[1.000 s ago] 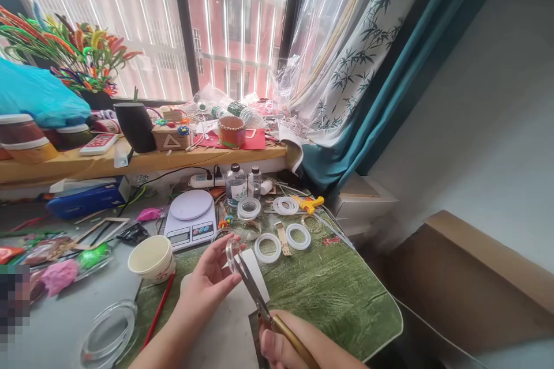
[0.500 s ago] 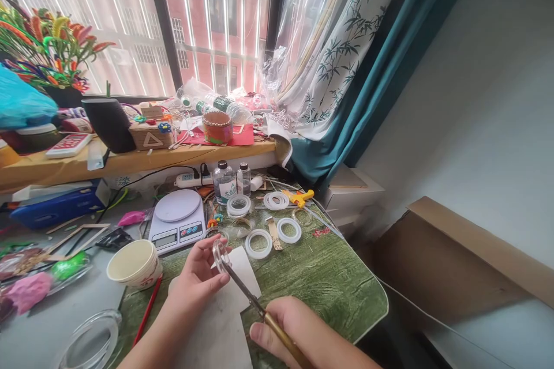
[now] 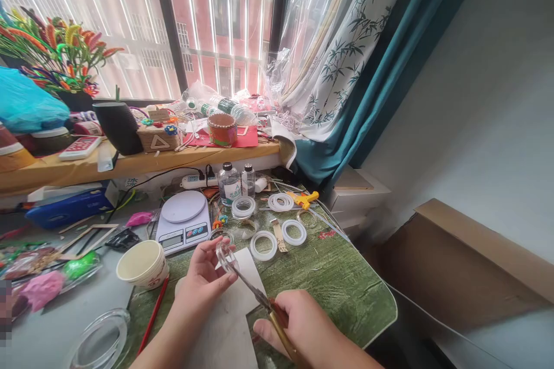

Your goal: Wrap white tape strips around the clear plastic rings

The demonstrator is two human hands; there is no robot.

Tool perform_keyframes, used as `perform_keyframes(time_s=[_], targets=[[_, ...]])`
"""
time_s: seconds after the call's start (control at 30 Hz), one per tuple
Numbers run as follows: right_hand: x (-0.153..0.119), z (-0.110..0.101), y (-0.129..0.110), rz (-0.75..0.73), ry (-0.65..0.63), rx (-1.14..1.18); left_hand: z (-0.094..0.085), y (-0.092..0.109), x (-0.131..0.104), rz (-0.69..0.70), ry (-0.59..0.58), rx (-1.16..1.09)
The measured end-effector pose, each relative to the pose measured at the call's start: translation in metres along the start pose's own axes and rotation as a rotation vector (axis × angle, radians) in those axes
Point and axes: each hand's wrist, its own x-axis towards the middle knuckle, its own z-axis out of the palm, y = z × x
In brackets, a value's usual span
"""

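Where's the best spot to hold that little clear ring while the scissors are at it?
Probably by the outer edge of the clear ring, coming from the left, as the left hand does. Its thin, round rim offers something to pinch, and the scissors in the right hand meet it from the near right, so the left side seems safer.

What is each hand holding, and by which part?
The left hand holds a clear ring by its edge; the right hand holds the scissors by their gold-coloured handles.
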Motion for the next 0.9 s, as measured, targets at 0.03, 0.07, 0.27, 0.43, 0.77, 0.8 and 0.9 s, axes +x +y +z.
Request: perform_keyframes(time_s=[0.03, 0.07, 0.27, 0.43, 0.77, 0.8, 0.9], targets=[[0.001, 0.001, 0.001, 0.007, 0.024, -0.004, 0.001, 0.000, -0.001, 0.000, 0.014, 0.005], [0.002, 0.001, 0.002, 0.009, 0.043, -0.006, 0.003, 0.001, -0.002, 0.005, 0.026, 0.011], [0.006, -0.002, 0.003, -0.011, 0.134, -0.115, 0.003, -0.005, 0.000, 0.054, 0.039, 0.054], [0.008, -0.006, 0.003, -0.015, 0.264, -0.339, -0.002, -0.012, 0.001, 0.122, 0.064, 0.166], [0.008, -0.014, 0.002, 0.004, 0.158, -0.291, 0.000, -0.007, -0.003, 0.207, 0.122, 0.312], [0.006, -0.014, 0.001, 0.017, 0.090, -0.248, 0.001, -0.008, -0.002, 0.210, 0.102, 0.270], [0.000, -0.014, -0.003, 0.016, -0.051, -0.192, 0.004, -0.009, -0.004, 0.223, 0.020, 0.192]])
